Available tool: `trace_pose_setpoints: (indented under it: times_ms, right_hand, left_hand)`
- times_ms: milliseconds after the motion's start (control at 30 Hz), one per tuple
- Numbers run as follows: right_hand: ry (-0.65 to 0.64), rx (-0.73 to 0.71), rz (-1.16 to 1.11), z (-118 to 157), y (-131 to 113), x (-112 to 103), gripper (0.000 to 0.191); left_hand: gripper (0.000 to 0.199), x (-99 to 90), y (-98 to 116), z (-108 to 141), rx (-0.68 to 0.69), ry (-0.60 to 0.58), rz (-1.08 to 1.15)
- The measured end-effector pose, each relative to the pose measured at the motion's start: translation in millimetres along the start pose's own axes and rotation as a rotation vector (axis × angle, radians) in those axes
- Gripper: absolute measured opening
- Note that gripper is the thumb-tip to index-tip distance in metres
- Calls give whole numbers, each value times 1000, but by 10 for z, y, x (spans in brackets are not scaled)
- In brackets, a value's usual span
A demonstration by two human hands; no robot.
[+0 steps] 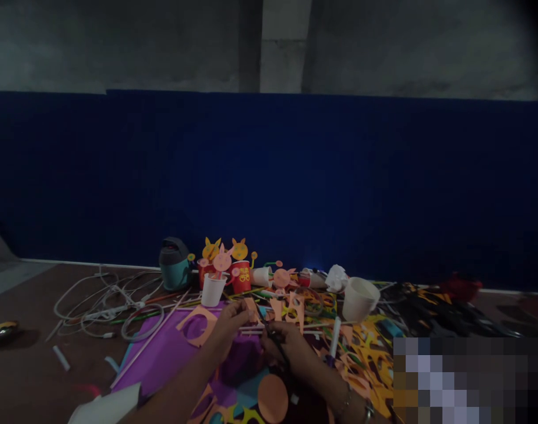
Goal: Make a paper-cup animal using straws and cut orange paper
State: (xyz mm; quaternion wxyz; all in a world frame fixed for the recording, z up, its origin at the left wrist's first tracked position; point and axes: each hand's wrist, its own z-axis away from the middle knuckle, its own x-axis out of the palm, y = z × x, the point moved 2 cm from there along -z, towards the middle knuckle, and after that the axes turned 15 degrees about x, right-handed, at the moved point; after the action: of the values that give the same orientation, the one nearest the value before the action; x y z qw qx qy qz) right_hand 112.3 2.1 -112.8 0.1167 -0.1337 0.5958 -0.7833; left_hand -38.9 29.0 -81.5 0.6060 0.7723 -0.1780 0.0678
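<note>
Orange paper [250,307], just a small piece, is up in front of the person over the middle of the mess, pinched between the fingers of the left hand [230,323]. Those fingers look closed on it, thumb side in. Right hand [290,347] has its fingers curled round some dark scissors [276,340], with the blades up by the paper; too dim to tell how wide the blades are open.

Below the hands there's an orange oval [273,398], and left of them an orange sheet with a big round hole [210,324] lies on a purple sheet [162,353]. To the right it's a heap of yellow scraps [370,347], with a white tube [334,335] sticking up near the right hand.

Further back, a white cup [213,291] stands upright with a pink animal cutout [222,261] in it, next to a red cup [241,278] with a yellow one. White tub [359,300] sits over to the right, tangled white cable [74,294] on the left of the brown desk [30,371]. Dark blue panel [269,176] behind everything.
</note>
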Motion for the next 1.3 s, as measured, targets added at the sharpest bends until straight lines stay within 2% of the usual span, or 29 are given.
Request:
trace_pose_setpoints:
  times_ms: [167, 367, 600, 733, 867, 1033, 1200, 1300]
  right_hand:
    - [28, 11, 60, 27, -51, 13, 18]
    - [72, 45, 94, 29, -45, 15, 28]
    - [58, 20, 85, 27, -66, 24, 33]
    - [55, 21, 23, 68, -118, 61, 36]
    - [-1, -28, -19, 124, -164, 100, 34]
    - [-20, -59, -30, 129, -145, 101, 39]
    - [-14, -64, -49, 131, -108, 106, 41]
    - [4, -126, -6, 141, -134, 104, 40]
  left_hand:
    - [19, 52, 62, 57, 55, 23, 15]
    - [23, 38, 58, 43, 84, 80, 20]
    - [21, 32, -2, 57, 34, 92, -10]
    - [25, 49, -7, 74, 18, 63, -25]
    - [24, 73, 17, 103, -8, 2, -37]
    - [25, 87, 20, 111, -20, -26, -37]
    - [26, 111, 2, 112, -16, -61, -24]
    - [28, 113, -28, 111, -12, -74, -16]
